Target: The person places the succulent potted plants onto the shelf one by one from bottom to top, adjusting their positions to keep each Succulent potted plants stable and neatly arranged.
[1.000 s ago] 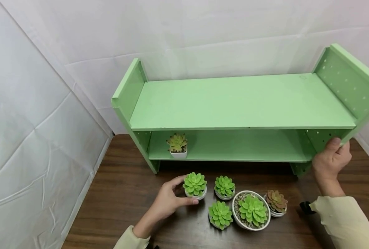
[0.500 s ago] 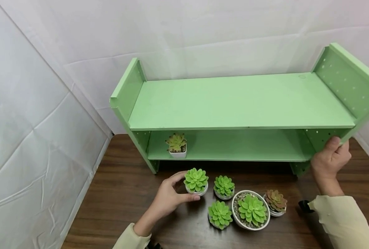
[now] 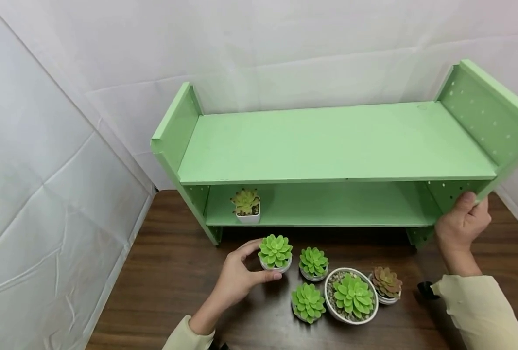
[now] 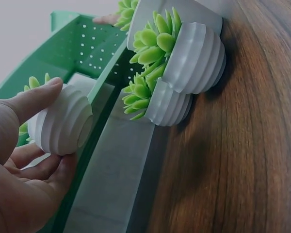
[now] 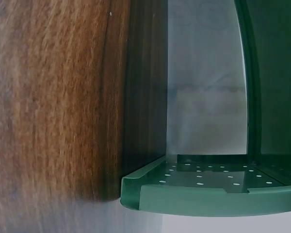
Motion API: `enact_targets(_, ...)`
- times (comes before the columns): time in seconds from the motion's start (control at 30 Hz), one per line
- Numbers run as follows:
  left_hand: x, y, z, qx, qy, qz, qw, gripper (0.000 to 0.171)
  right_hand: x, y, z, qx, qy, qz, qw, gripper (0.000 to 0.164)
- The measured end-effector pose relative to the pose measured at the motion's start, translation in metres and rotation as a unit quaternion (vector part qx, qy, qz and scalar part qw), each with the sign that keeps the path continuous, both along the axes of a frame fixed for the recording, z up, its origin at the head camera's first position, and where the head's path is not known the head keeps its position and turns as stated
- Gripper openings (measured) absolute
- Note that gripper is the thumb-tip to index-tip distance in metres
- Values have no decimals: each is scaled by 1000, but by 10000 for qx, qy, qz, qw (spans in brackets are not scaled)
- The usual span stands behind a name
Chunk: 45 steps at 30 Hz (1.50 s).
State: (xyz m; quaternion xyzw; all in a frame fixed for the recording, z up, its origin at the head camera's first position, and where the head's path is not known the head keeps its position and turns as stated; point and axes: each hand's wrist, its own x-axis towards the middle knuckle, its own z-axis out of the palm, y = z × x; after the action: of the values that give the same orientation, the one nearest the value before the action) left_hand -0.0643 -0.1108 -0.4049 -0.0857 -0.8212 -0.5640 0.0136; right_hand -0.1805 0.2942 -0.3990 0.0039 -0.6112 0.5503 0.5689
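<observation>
In the head view, a person's left hand [image 3: 234,282] holds a small green succulent [image 3: 275,252] by its pot, thumb and fingers curved partly apart around it, in front of a pale green shelf [image 3: 337,143]. The right hand [image 3: 462,227] grips the front edge of the shelf's right side panel [image 3: 488,116]. A yellowish succulent [image 3: 247,204] in a square pot sits at left on the lower tier; two small green succulents [image 3: 313,262], a larger potted one [image 3: 352,296] and a reddish plant [image 3: 386,283] (the group's lone rust tone) stand on the wooden table [image 3: 163,272].

The left wrist view shows the ribbed white pot [image 4: 65,121] between thumb and fingertips, clear of the tabletop.

The right wrist view shows the perforated panel beside the wood.
</observation>
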Motion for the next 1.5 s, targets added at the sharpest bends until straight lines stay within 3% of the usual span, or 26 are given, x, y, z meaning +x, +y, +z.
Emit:
enact_targets(0.23,2,4,5,114,-92,13,9999,70,3,-2,3,2,-55,-113,9999,23)
enact_targets(0.43,3,5,6,105,-293,91,9995,76,-2,4,-4,71,-79,-65,9999,24)
enact_targets(0.63,2,7,8,234,-151,14,9996,70,2,0,1,107,-91,-24,9999,25)
enact_targets(0.93,6,14,33,523,-8,-94,9986,64,6,-6,7,171,-88,29,9998,26)
enact_targets(1.17,-3,11,20,425,192,-52,9989,66,7,-6,9,122,-48,15,9999,26)
enact_targets(1.3,-3,12,19,438,214,-79,9988,66,7,-5,7,120,-111,16,9999,26)
enact_targets(1.5,-2,15,22,883,114,-196,9958,67,7,-4,4,122,-142,61,9998,25)
